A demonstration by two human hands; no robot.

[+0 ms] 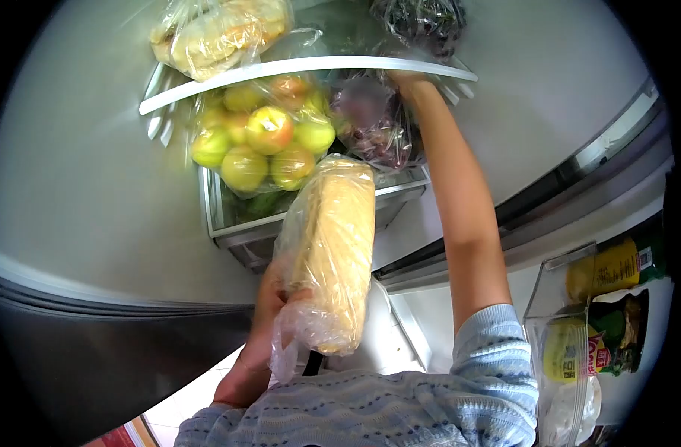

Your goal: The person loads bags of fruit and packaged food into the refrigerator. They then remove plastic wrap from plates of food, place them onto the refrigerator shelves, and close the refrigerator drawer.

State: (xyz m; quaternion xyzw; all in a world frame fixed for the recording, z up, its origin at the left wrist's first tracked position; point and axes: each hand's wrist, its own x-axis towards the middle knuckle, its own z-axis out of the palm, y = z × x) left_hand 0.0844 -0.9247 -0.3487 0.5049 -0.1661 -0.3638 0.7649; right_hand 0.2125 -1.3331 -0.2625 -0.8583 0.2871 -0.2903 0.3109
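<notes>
My left hand [275, 292] is closed on a clear plastic bag holding a long pale-yellow loaf-like roll [339, 246], held tilted upright in front of the open fridge. What kind of food it is, I cannot make out for sure. My right arm reaches deep into the fridge at the shelf's front edge. Only the wrist end of my right hand [407, 79] shows there; the fingers are hidden. Close by its left side lies a bag of dark purple grapes [377, 130]. Left of the grapes sits a clear bag of yellow-green and reddish apples [269, 134].
A white-edged shelf [303, 65] crosses above the apples, bearing bagged pale bread-like food [221, 37] and a bag of dark produce [422, 26]. Below is a drawer [236, 237]. At right, the door rack [556, 313] carries several packages.
</notes>
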